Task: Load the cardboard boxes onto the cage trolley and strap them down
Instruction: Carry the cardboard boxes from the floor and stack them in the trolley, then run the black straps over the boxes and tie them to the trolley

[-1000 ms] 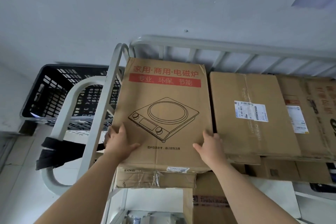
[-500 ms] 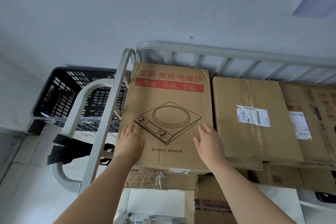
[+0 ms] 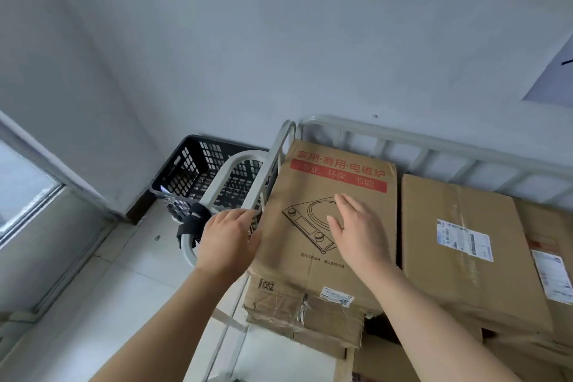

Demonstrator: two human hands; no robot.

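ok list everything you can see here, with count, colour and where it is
brown cardboard box printed with a cooker drawing and red band: one, brown, top of the left stack on the trolley
brown cardboard box with a white shipping label: one, brown, right of the printed box
further cardboard boxes: several, brown, far right and underneath; exact count unclear
grey metal cage trolley rails: one trolley, light grey, behind and left of the boxes
black strap: one, black, wrapped on the trolley's left curved bar
black plastic lattice crate: one, black, on the floor by the wall
left hand: at the printed box's left edge
right hand: flat on the printed box's top
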